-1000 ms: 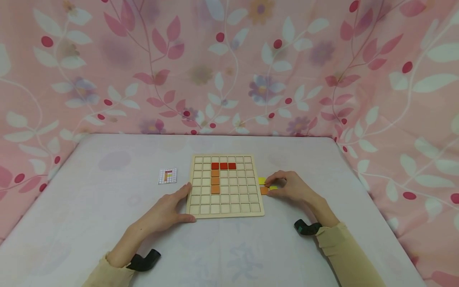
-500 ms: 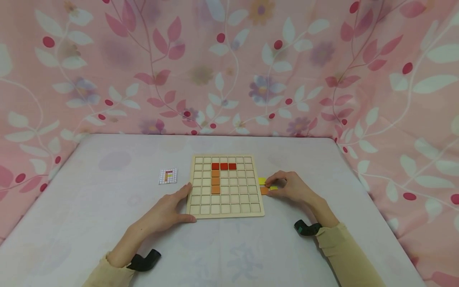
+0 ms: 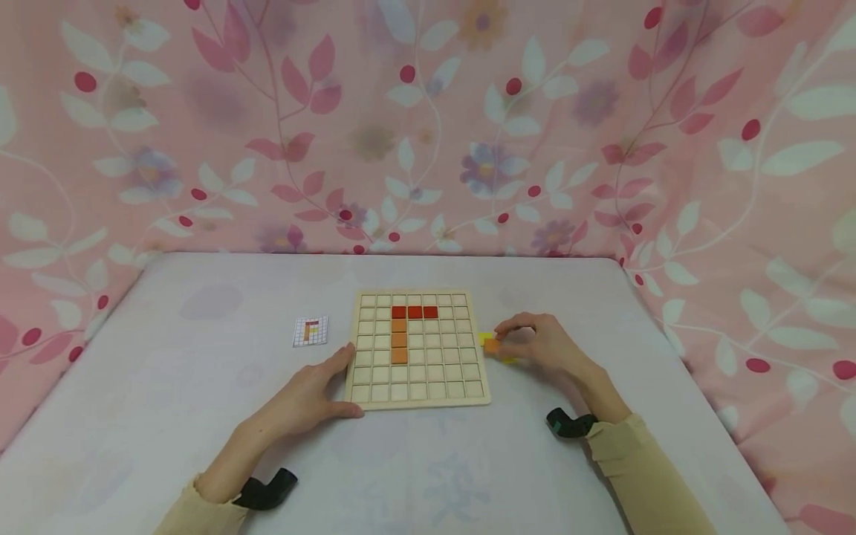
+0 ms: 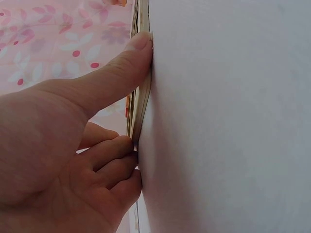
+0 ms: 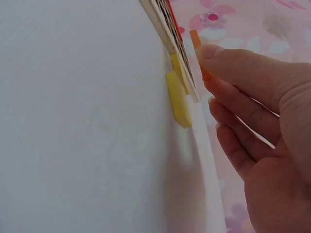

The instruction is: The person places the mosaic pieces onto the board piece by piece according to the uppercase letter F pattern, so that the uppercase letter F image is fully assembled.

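Note:
A light wooden grid board (image 3: 435, 375) lies flat on the table, with red tiles (image 3: 414, 312) in a row and orange tiles (image 3: 399, 340) running down from its left end. My left hand (image 3: 304, 394) holds the board's near left corner, thumb on the front edge and fingers along the left edge. Beyond the board's right side, my right hand (image 3: 545, 345) pinches a loose orange tile (image 5: 195, 40) between thumb and finger, raised above the table in the right wrist view. Below it, two yellow tiles (image 5: 179, 102) lie by the board's edge, partly hidden in the head view.
A small card (image 3: 310, 331) printed with a coloured grid pattern lies left of the board. The white-covered table (image 3: 214, 319) ends at a pink floral cloth (image 3: 374, 141) behind. Dark wrist devices (image 3: 267, 490) sit at both cuffs.
The right fingers have lifted the orange tile from beside the yellow ones, and it now overlaps the upper yellow tile in the head view. The left hand and board stay put.

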The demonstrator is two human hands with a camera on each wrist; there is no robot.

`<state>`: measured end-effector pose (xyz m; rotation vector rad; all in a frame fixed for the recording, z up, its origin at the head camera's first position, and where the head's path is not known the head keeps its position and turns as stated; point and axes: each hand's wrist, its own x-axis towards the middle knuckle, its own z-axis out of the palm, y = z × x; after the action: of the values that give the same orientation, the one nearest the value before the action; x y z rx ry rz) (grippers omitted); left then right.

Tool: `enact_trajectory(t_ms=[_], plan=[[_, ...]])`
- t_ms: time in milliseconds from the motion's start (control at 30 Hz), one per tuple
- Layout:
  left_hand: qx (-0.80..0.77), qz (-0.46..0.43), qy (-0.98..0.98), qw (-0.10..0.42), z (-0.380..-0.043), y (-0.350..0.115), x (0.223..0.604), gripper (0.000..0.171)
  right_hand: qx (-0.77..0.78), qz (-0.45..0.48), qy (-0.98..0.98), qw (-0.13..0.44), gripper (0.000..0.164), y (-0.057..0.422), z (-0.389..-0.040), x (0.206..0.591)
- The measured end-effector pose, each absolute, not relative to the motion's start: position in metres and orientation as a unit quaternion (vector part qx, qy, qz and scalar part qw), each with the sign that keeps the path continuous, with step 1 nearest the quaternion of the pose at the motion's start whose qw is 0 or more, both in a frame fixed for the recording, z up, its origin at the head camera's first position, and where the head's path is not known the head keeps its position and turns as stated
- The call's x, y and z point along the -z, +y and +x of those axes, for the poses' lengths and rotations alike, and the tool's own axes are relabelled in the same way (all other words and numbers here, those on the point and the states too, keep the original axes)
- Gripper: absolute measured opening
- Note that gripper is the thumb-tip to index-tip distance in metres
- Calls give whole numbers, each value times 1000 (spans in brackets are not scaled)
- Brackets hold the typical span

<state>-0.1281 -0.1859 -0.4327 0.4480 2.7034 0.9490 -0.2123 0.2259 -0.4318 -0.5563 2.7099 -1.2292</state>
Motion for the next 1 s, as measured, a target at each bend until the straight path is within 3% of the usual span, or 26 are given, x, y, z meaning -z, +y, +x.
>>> enact_trajectory(t_ms=[433, 1000], plan=[[-327, 155, 925, 119, -126, -187, 432, 108, 443, -192, 874, 51, 33, 177, -222, 412], [-330, 158, 924, 114, -126, -187, 434, 107, 451, -244, 854, 85, 26, 102, -217, 414]])
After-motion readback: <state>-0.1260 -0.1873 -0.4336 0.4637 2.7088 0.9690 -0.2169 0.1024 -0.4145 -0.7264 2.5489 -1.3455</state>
